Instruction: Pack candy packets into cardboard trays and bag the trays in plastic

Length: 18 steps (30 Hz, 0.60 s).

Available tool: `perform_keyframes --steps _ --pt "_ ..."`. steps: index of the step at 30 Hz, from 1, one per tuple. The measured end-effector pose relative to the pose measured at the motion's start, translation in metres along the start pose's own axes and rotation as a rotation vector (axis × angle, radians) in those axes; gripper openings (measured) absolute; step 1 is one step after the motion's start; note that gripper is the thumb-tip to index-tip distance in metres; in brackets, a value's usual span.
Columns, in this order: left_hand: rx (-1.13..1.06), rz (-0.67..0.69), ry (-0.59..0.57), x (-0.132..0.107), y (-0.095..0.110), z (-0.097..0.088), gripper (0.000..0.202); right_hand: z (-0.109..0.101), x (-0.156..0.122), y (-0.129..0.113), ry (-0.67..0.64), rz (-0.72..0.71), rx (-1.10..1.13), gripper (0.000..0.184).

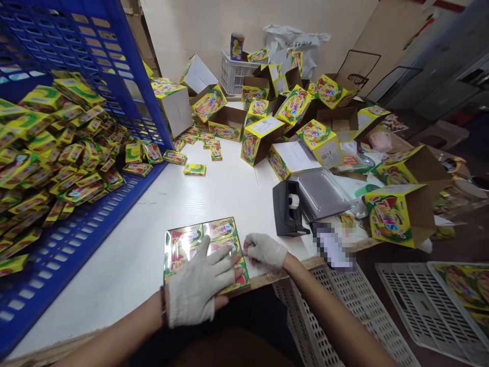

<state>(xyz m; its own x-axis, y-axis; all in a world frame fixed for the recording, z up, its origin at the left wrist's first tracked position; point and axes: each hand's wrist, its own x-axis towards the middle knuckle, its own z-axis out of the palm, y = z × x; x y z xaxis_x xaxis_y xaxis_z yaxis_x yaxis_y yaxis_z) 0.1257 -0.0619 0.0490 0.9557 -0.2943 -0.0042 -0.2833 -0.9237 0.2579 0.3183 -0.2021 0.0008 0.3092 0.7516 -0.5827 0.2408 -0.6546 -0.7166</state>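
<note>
A flat pack of small yellow-green boxes under a shiny clear cover lies at the table's front edge. My left hand, in a white glove with bare fingertips, rests flat on top of it with fingers spread. At its right side is my right hand, gloved too, the fingers curled together close to the pack's edge. Whatever those fingers may pinch is hidden or too small to see. A black tape dispenser with a roll of tape stands just beyond my right hand.
To the left, a tilted blue crate holds a heap of small yellow boxes. Several opened yellow cartons crowd the back and right. Clear plastic trays lie behind the dispenser. White crates stand below the table's right edge.
</note>
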Motion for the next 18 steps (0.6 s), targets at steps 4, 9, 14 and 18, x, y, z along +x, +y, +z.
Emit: perform_keyframes --steps 4,9,14,18 --pt "0.059 -0.046 0.038 -0.041 0.003 0.012 0.042 -0.018 -0.04 0.017 0.35 -0.047 -0.043 0.01" --pt "0.12 -0.056 0.187 -0.032 -0.01 0.027 0.04 -0.068 -0.08 0.064 0.993 0.029 0.0 0.043" --pt "0.173 -0.185 0.226 0.027 -0.024 0.017 0.049 -0.086 -0.069 0.082 0.932 0.0 -0.032 0.05" --pt "0.213 -0.227 0.306 0.048 -0.029 0.016 0.048 -0.081 -0.054 0.072 0.994 -0.052 -0.085 0.039"
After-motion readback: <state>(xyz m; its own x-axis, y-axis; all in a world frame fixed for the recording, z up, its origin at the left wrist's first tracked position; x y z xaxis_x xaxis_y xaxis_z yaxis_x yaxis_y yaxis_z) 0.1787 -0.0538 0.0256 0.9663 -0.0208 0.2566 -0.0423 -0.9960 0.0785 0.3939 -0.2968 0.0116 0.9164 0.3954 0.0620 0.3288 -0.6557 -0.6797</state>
